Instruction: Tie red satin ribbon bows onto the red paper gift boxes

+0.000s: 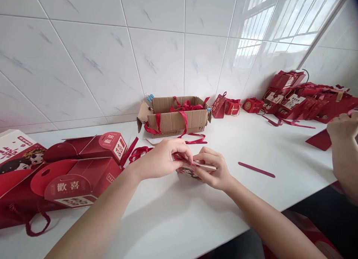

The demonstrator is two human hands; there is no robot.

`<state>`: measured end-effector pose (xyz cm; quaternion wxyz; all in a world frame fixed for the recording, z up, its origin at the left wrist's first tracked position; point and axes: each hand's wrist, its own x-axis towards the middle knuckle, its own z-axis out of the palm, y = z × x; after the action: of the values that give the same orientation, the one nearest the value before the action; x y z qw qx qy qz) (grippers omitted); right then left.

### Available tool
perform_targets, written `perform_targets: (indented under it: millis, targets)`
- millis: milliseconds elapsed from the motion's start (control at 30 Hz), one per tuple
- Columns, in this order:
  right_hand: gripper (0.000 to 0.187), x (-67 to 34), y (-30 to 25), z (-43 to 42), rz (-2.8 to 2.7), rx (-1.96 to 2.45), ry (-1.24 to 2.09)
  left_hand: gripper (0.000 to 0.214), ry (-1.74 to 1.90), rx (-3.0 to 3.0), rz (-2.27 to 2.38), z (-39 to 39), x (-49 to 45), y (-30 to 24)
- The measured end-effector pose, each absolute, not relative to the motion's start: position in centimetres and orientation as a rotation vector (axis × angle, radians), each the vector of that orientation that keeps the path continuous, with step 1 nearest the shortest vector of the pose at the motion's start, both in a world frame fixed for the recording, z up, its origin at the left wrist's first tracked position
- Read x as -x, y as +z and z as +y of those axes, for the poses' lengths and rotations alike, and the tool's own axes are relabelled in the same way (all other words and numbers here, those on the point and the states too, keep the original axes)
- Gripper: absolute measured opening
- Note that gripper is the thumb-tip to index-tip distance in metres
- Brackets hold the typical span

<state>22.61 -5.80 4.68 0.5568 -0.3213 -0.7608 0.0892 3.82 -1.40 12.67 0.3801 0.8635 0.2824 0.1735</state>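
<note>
Box (187, 172), small, red, picture-printed

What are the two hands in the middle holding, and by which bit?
A small box: the right-hand grip is on its upper right side; the left-hand grip pinches what looks like red ribbon at its top.

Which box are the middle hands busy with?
The small box with cartoon figures on its side, between the left hand and right hand. Only it has their fingers on it; the big red boxes sit apart, leftward.
</note>
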Motion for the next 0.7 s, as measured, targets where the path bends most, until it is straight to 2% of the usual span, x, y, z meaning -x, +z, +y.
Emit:
perform_targets:
  millis: [100,233,367,567,700]
  targets:
    - [0.014,-22.61,4.69,-5.72,-1.761,0.752,0.185,0.007,0.457,-2.202,0.725,-1.37,-3.93,12.67]
    - [0.015,-22.62,4.68,-5.61,-1.733,0.773,0.185,0.024,0.493,-2.185,0.758,-1.35,-4.08,12.57]
    - [0.011,-22.61,4.59,-5.56,-1.681,0.831,0.191,0.015,0.483,-2.232,0.775,-1.29,-4.16,12.41]
    - [0.008,-22.52,4.66,-5.6,-1.58,0.902,0.467,0.01,0.586,-2.31,0.844,-1.06,-4.31,12.03]
    - [0.005,-22.46,4.73,-5.53,-1.577,0.902,0.37,0.006,0.661,-2.365,0.842,-0.97,-4.61,11.7]
